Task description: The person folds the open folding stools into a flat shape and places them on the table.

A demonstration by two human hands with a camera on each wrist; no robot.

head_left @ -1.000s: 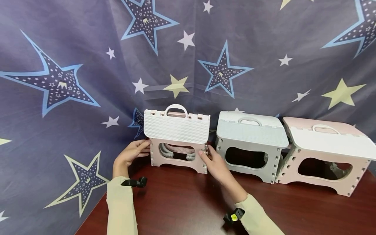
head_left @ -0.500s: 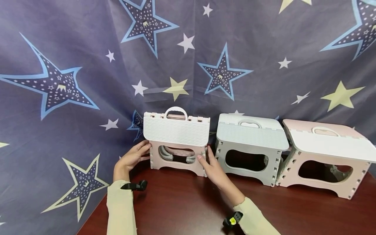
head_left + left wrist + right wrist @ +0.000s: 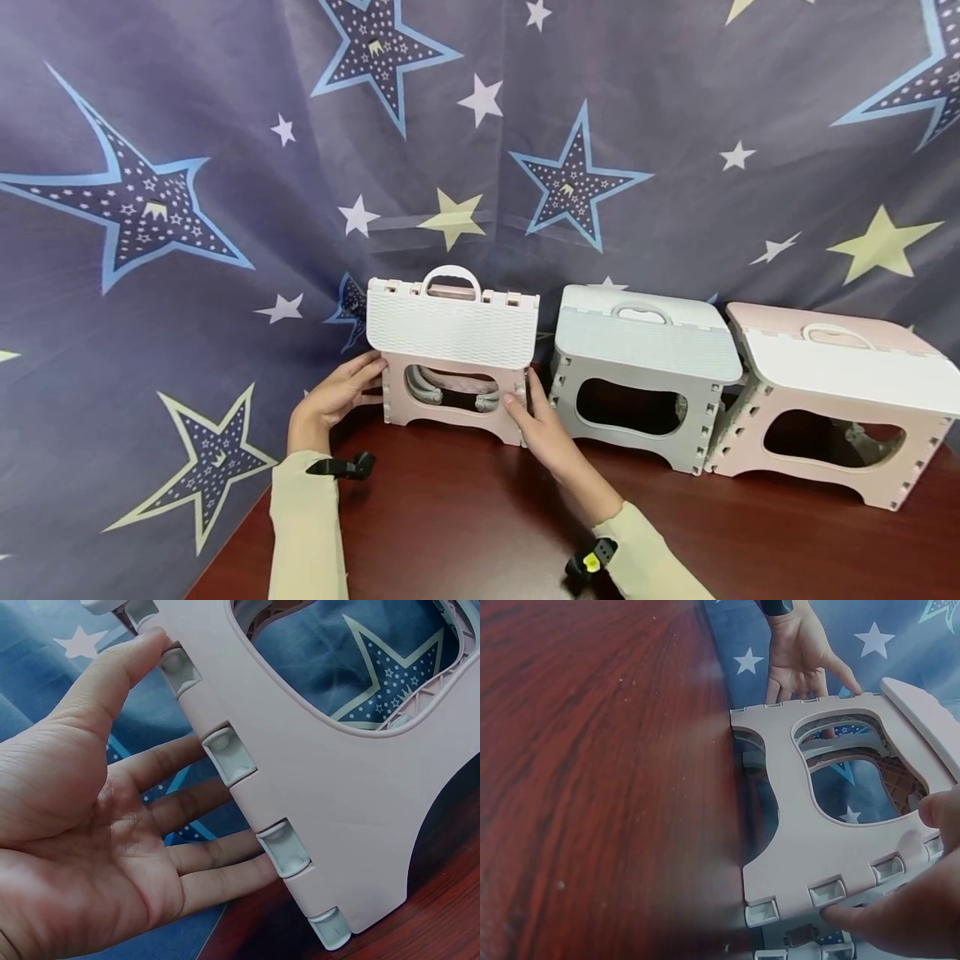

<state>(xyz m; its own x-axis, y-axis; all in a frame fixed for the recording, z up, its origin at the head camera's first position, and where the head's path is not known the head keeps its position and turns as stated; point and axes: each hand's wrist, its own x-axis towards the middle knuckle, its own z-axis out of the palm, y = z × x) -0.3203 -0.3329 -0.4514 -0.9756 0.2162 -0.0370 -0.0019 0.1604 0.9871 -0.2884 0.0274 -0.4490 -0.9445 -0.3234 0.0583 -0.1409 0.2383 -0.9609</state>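
Observation:
A pink folding stool [image 3: 457, 400] with a white woven-pattern top and a raised white carry handle stands at the left of the table. My left hand [image 3: 333, 404] is at its left side, fingers extended; in the left wrist view the thumb tip touches the upper hinge edge, and the other fingertips are hidden behind the side. At the stool's right side, my right hand [image 3: 551, 433] holds the corner, thumb on the front panel, fingers along the side edge. Through the oval opening, folded grey hinge parts show inside.
Just right of it stands a grey-blue folding stool [image 3: 645, 333], then another pink folding stool [image 3: 840, 375] with a white front top half. A star-patterned cloth [image 3: 600, 67] hangs behind and to the left. The dark red-brown table [image 3: 450, 517] lies below.
The head view tilts slightly down, then back up. The right thumb has slid a little to the left on the stool's front panel. The stools otherwise keep their places.

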